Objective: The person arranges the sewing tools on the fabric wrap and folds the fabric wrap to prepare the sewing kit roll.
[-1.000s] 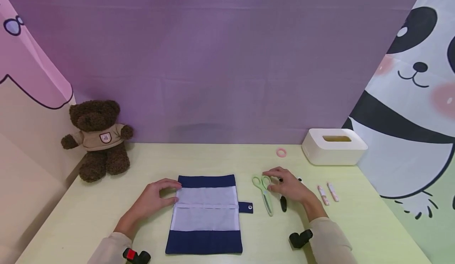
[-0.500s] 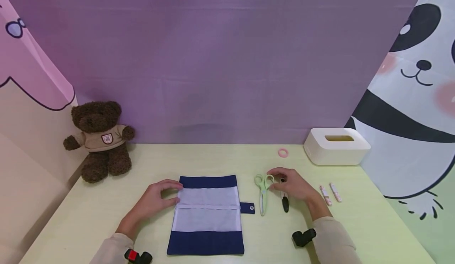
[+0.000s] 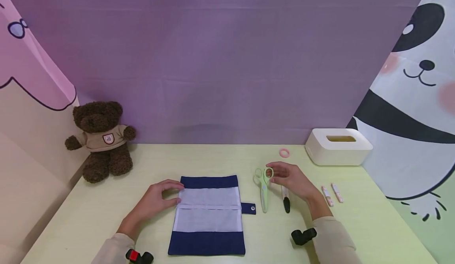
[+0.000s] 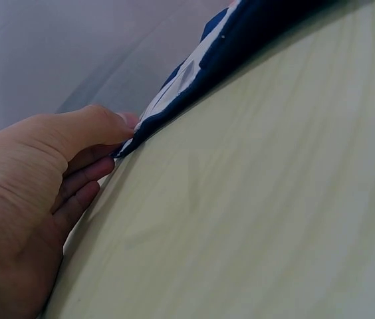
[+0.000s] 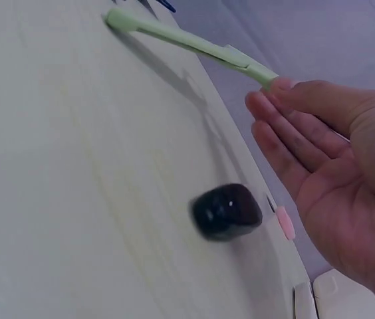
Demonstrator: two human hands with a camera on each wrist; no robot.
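My right hand (image 3: 293,179) pinches a light green pair of scissors (image 3: 264,185) by one handle loop. In the right wrist view the scissors (image 5: 187,41) slant above the table, the handle end lifted and a shadow beneath. My left hand (image 3: 156,199) touches the left edge of an unfolded fabric pouch (image 3: 207,199), white inside with navy bands, lying flat. Its thumb and forefinger stand apart along that edge. A navy strap with a snap (image 3: 249,208) sticks out on the pouch's right. Below my right hand lies a slim tool with a black end (image 3: 286,205), partly hidden.
Two small pink-and-white sticks (image 3: 332,195) lie right of my right hand. Farther back are a pink ring (image 3: 284,152) and a white tissue box (image 3: 337,147). A brown teddy bear (image 3: 101,141) sits at the table's back left corner.
The scissors have gone from lying on the table to being pinched by my right hand, with their handle raised and blades turned more upright. My left hand stays at the pouch's edge.
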